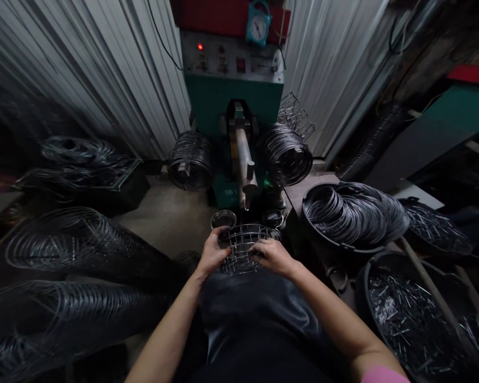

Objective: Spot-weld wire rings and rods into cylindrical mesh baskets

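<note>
Both the left hand (213,254) and right hand (272,255) clamp fingers (222,231) on a wire basket (241,245), its underside murky.

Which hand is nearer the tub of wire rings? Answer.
Right. The right hand, on the wire basket, is left of the tub; the left hand, on the basket's left side, is farther left.

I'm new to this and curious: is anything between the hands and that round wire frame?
Nothing visible: the left hand grips the round wire frame directly, and the right hand is on its wires.
</note>
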Tool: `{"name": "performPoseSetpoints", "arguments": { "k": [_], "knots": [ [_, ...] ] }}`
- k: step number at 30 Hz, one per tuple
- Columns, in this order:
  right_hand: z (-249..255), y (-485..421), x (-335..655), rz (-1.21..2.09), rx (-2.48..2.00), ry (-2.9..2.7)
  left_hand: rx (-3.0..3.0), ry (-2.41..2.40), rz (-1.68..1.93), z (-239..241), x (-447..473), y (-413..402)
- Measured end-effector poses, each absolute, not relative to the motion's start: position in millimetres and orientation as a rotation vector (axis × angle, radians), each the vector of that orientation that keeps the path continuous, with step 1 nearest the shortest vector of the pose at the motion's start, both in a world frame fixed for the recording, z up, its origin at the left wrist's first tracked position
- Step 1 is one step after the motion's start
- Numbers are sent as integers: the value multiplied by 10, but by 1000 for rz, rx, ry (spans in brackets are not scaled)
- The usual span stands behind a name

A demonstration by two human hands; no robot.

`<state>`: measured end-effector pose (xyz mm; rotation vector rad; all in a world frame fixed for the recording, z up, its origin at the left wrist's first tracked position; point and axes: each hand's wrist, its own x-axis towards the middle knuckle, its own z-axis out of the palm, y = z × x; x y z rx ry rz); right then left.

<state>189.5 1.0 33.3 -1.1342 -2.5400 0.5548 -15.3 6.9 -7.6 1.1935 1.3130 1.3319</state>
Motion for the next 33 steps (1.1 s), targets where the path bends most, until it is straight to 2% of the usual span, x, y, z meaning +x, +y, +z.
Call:
{"name": "performPoseSetpoints", "arguments": {
  "k": [17,23,33],
  "knots": [
    [220,485,1792,565,-1116,-2571,1303,1318,1351,-323,-247,567],
    [201,513,1811,546,-1073,-2572,1434,1345,1272,-431,-282,588],
    [232,483,1836,493,-1049,-2575,1395,1338,1345,-419,-230,536]
  ]
}}
